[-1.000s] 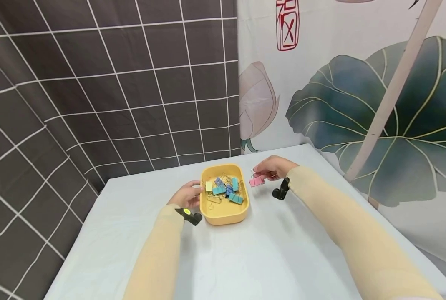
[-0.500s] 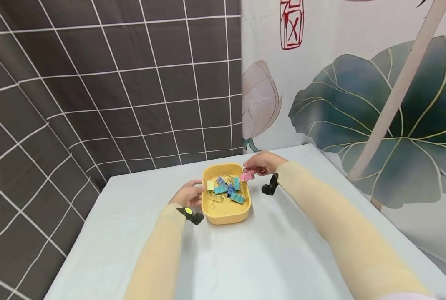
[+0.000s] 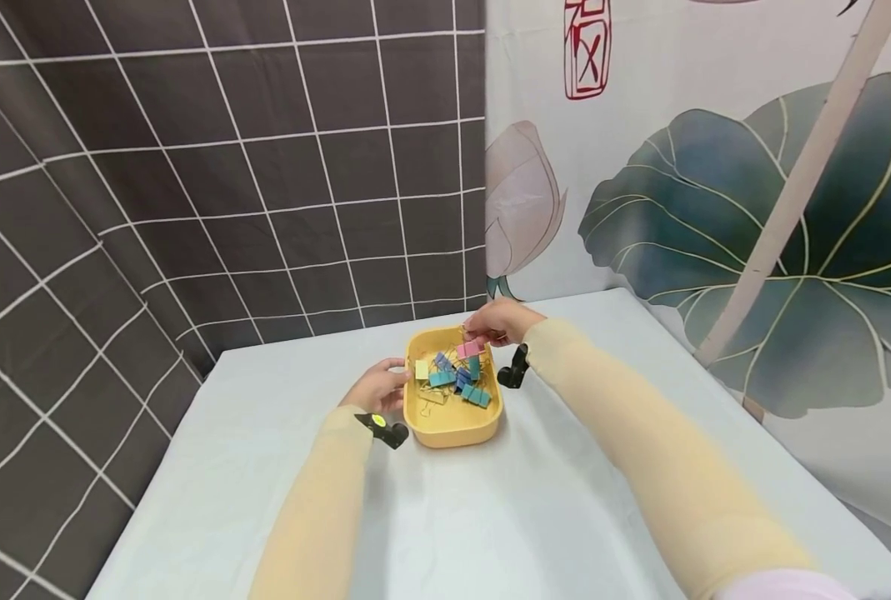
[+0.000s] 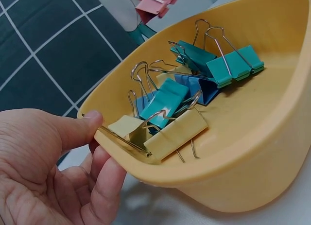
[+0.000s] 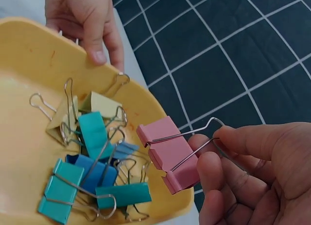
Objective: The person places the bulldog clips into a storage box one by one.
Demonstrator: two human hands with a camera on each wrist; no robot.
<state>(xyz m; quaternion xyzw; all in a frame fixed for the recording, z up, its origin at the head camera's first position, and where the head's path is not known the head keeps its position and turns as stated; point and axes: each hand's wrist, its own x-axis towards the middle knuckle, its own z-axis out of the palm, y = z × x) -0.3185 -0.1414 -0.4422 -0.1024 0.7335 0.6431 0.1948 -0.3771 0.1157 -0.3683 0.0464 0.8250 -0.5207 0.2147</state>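
A yellow plastic bin [image 3: 456,437] stands on the table, with several binder clips in teal, blue and pale yellow heaped inside. My left hand [image 3: 377,388] pinches the bin's left rim; in the left wrist view its thumb [image 4: 80,130] lies over the edge and the fingers are below it outside. Between right thumb and fingers, my right hand [image 3: 502,320] holds a pink binder clip [image 5: 169,153] by its wire handles. That clip hangs above the bin's back right part, apart from the teal clip [image 4: 238,64] and the others below.
A white cloth covers the table [image 3: 460,517]. Behind it hang a dark gridded curtain [image 3: 325,183] and a pale cloth printed with a lotus leaf [image 3: 715,200]. Each wrist wears a small black camera mount [image 3: 515,369].
My right hand has carried the pink binder clip leftward, from beside the bin to above it. The left hand stays at the rim, and the bin stays in place.
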